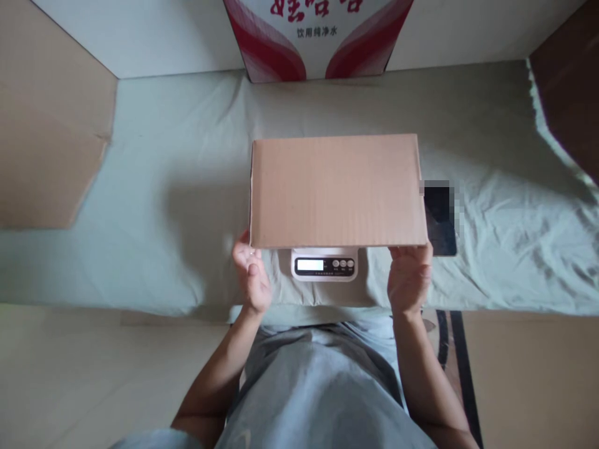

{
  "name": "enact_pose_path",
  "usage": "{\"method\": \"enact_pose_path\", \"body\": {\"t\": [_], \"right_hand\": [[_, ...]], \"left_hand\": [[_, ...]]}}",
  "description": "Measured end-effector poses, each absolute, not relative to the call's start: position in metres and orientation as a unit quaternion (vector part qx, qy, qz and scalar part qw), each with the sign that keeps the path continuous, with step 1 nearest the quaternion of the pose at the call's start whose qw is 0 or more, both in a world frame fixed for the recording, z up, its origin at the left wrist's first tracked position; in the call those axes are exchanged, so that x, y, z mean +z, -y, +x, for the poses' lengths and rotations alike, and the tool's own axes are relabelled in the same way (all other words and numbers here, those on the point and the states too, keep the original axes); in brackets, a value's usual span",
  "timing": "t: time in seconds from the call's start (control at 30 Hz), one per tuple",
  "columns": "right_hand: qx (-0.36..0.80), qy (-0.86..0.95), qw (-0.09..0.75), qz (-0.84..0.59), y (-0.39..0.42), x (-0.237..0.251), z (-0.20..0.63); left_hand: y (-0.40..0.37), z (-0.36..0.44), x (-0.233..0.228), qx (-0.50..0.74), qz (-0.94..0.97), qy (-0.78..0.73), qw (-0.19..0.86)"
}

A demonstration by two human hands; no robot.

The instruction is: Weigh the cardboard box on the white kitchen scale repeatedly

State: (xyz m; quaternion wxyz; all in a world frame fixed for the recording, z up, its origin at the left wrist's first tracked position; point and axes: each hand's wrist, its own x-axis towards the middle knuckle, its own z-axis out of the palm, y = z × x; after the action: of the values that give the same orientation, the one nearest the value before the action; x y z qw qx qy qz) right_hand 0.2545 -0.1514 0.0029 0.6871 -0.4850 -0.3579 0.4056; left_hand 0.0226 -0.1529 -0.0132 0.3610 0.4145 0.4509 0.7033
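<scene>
A plain brown cardboard box (337,193) is over a white digital scale (325,274), hiding most of it. Only the scale's front panel shows, with a lit display and several round buttons; I cannot make out a reading. My left hand (253,277) grips the box at its near left corner, fingers partly hidden under the edge. At the near right corner my right hand (410,277) holds the box in the same way, its fingertips behind the edge. Whether the box rests on the scale or is held just above it, I cannot tell.
A dark flat device like a phone (440,221) lies right of the box, partly pixelated. At the back stands a red and white carton (318,53) with Chinese lettering. Cardboard (51,125) stands at the left, a dark brown panel (571,81) at the right. Pale green cloth (140,156) covers the surface.
</scene>
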Motion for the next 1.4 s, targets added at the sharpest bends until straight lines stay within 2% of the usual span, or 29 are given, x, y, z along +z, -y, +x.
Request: {"method": "enact_pose_path", "body": {"t": [0.43, 0.67, 0.93, 1.13, 1.4], "right_hand": [[0.401, 0.367, 0.679, -0.494, 0.154, 0.01, 0.255], [0.381, 0.441, 0.635, -0.507, 0.146, 0.031, 0.245], [0.354, 0.477, 0.669, -0.448, 0.096, 0.057, 0.25], [0.366, 0.508, 0.629, -0.46, 0.043, 0.034, 0.258], [0.405, 0.486, 0.611, -0.475, 0.039, 0.011, 0.254]], "left_hand": [[0.158, 0.02, 0.0, 0.687, 0.445, -0.454, 0.352], [0.161, 0.029, 0.019, 0.635, 0.477, -0.474, 0.381], [0.095, 0.028, 0.041, 0.656, 0.536, -0.398, 0.353], [0.036, 0.025, 0.021, 0.622, 0.56, -0.415, 0.357], [0.036, 0.024, -0.008, 0.59, 0.539, -0.474, 0.368]]}}
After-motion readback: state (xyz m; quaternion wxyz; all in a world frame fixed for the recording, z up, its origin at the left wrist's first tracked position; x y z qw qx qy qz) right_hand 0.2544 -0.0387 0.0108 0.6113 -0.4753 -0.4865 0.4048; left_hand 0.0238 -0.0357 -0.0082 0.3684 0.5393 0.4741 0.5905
